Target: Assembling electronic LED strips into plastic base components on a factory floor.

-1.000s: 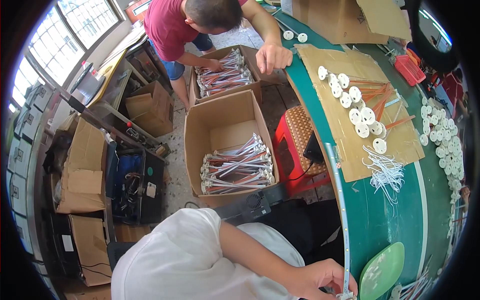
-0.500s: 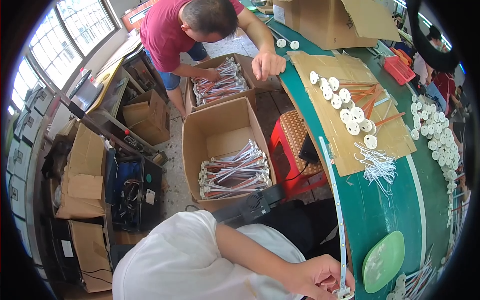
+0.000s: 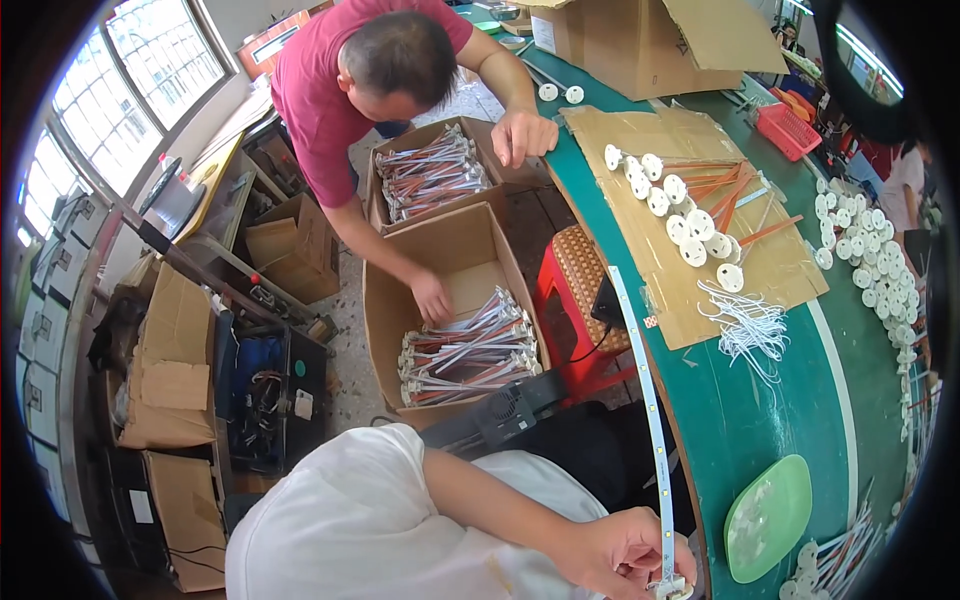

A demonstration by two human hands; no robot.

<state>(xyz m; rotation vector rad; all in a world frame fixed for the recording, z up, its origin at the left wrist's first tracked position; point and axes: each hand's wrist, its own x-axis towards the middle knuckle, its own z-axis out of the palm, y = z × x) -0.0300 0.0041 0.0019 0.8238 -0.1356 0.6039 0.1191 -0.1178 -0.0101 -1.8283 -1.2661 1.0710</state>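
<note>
My left hand [image 3: 632, 552] is at the lower edge, its fingers closed around the lower end of a long, narrow white LED strip [image 3: 654, 412]. The strip rises along the table edge, with small yellowish chips down its face. At its bottom end, by my fingertips, is a small white end piece [image 3: 672, 588], partly cut off by the picture's edge. My right hand does not show. To the right of my left hand, a green plastic tray [image 3: 797, 492] rests on the green table [image 3: 715, 425].
A cardboard sheet [image 3: 665, 318] bears white round caps [image 3: 692, 251] on strips and a bundle of white wires [image 3: 748, 325]. Left of the table are a red stool [image 3: 570, 290] and an open carton [image 3: 400, 235] of strips. A co-worker's hand [image 3: 432, 298] reaches into that carton.
The co-worker's hand has moved from the farther carton into the nearer one. The LED strip in my left hand has shifted slightly left, its top end a little higher.
</note>
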